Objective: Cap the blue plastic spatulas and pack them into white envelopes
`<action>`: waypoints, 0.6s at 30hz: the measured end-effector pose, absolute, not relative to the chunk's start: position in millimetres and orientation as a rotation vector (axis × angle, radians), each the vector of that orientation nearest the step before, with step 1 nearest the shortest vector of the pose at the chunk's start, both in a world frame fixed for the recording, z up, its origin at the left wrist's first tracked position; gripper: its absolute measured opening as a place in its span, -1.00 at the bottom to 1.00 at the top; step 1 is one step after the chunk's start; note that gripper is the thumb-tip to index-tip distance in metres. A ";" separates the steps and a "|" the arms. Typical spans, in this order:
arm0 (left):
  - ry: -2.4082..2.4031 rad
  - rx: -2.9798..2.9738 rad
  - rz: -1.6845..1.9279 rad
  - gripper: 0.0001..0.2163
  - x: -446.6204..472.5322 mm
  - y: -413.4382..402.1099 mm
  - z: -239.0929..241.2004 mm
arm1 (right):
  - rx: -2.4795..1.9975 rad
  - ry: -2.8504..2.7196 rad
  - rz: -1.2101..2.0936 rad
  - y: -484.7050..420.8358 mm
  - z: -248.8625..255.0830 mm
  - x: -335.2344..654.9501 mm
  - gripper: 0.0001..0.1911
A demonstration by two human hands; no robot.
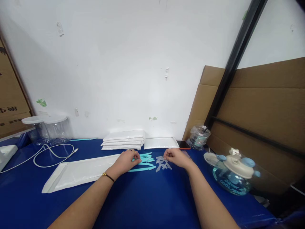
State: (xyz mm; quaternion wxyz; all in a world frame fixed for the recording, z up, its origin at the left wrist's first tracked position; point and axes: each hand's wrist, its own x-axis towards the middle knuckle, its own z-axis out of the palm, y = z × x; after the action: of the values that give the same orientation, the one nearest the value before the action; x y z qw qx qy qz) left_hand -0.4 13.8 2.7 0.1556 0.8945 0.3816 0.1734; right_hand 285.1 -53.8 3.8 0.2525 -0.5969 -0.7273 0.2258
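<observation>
My left hand point(126, 161), with a ring and a thin bracelet, rests on the blue table with curled fingers touching a pile of teal plastic strips point(146, 160). My right hand point(176, 156) is closed in a pinch over a small heap of clear plastic pieces point(162, 163) just right of the teal strips. What its fingers grip is too small to name. A long white padded bag point(78, 173) lies flat to the left of my left hand.
A stack of white padded envelopes point(124, 140) and a single one point(160, 143) sit by the wall. A phone point(184, 145), a wrapped clear cup point(198, 136), a blue water jug point(232, 173), two clear lidded jars point(51, 128), a white cable point(53, 152) and cardboard point(262, 105) surround the blue table point(147, 200).
</observation>
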 end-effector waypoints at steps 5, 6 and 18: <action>1.237 2.605 0.616 -0.70 3.3 27.9 -11.0 | -1.612 -1.968 0.276 -48.0 2.2 276.7 -0.82; 1.262 2.611 0.598 -0.69 4.3 30.1 -13.5 | -1.609 -1.979 0.238 -45.5 -0.5 274.4 -0.81; 1.239 2.557 0.397 -0.87 9.1 21.9 -8.8 | -1.673 -2.056 0.330 -35.9 -18.9 266.7 -0.94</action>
State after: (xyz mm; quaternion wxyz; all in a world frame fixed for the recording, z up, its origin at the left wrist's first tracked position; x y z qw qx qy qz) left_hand 9.1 21.9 -8.8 0.1360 0.8830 0.4278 0.1372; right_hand 266.7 -35.9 -18.9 0.2331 -0.6089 -0.7486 0.1202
